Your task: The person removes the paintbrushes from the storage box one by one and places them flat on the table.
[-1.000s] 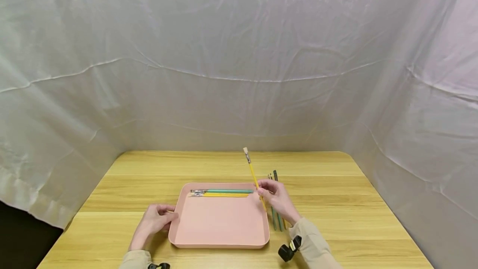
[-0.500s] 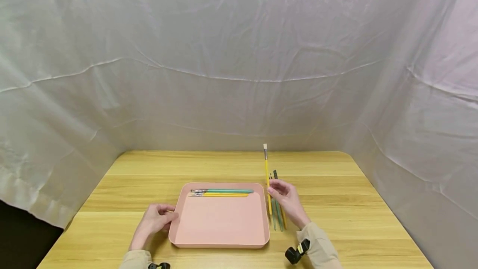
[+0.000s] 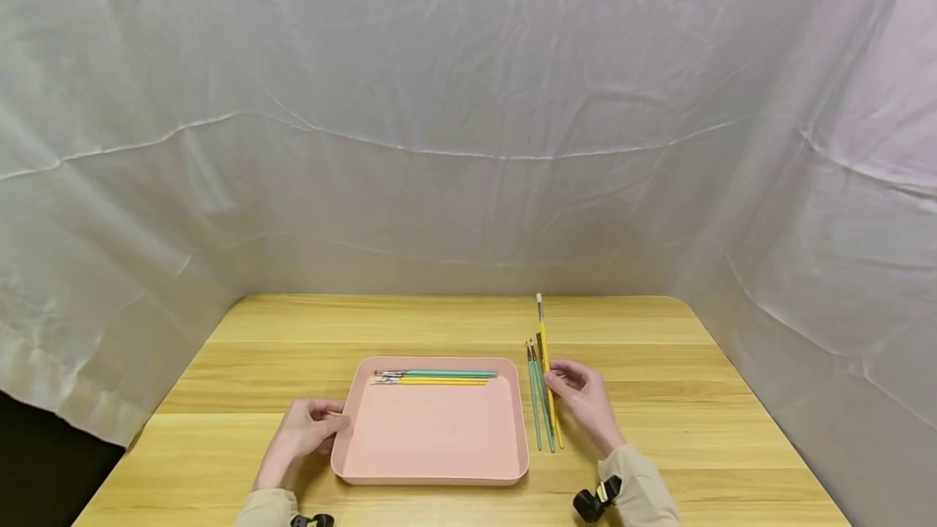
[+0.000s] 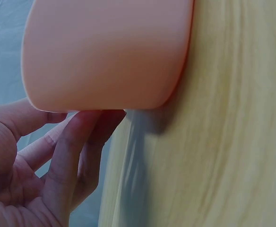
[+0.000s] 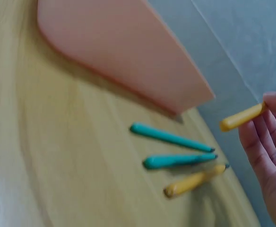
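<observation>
My right hand (image 3: 584, 398) pinches a yellow-handled paintbrush (image 3: 543, 344) by its handle, pale bristles pointing up and away. In the right wrist view, the rounded handle end of the held brush (image 5: 242, 118) sticks out from the fingers. Below it on the table lie two teal-handled paintbrushes (image 3: 534, 405) and a yellow-handled one (image 5: 192, 182), side by side. My left hand (image 3: 298, 433) rests its fingertips against the left side of a pink tray (image 3: 432, 437). In the left wrist view, those fingers (image 4: 64, 165) touch the outer wall of the tray (image 4: 109, 61).
Inside the tray, along its far side, several teal and yellow paintbrushes (image 3: 439, 379) lie in a row with bristles to the left. A wood-grain table (image 3: 659, 413) carries everything. Grey cloth (image 3: 468, 185) hangs behind it and on both sides.
My right hand has moved right with the yellow paintbrush, from over the tray's right edge to over the loose brushes. The brush turned more upright, then lowered slightly. My left hand and the tray stayed put.
</observation>
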A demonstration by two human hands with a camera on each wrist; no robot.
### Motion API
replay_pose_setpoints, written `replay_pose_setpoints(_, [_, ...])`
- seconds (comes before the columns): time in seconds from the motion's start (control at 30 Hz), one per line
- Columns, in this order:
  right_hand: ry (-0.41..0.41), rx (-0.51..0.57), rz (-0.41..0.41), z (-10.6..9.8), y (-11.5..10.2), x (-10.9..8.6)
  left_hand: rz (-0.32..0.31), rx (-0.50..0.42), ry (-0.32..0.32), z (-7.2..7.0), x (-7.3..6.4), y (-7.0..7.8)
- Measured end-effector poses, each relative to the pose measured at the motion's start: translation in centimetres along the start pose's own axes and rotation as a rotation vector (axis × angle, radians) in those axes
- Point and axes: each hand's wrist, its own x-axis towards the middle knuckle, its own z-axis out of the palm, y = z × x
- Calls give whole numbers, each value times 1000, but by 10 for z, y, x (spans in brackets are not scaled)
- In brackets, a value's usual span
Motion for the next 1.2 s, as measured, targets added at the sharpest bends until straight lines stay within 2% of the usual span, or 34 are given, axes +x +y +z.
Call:
replay_pose_setpoints(0.2, [78, 16, 60, -7, 10, 1, 4, 0, -1, 0, 0, 0])
replay_pose_setpoints(0.3, [116, -17, 60, -10, 15, 3, 7, 0, -2, 0, 0, 0])
replay_pose_setpoints(0.57, [153, -334, 44, -13, 24, 4, 14, 7, -10, -1, -1, 1])
replay_pose_setpoints(0.9, [165, -557, -21, -12, 28, 2, 10, 35, 10, 1, -2, 3])
replay_pose_setpoints(1.0, [173, -610, -50, -12, 28, 2, -1, 65, 39, 3, -1, 5])
replay_pose_setpoints(1.2, [161, -639, -43, -11, 25, 3, -8, 215, 86, 4, 2, 10])
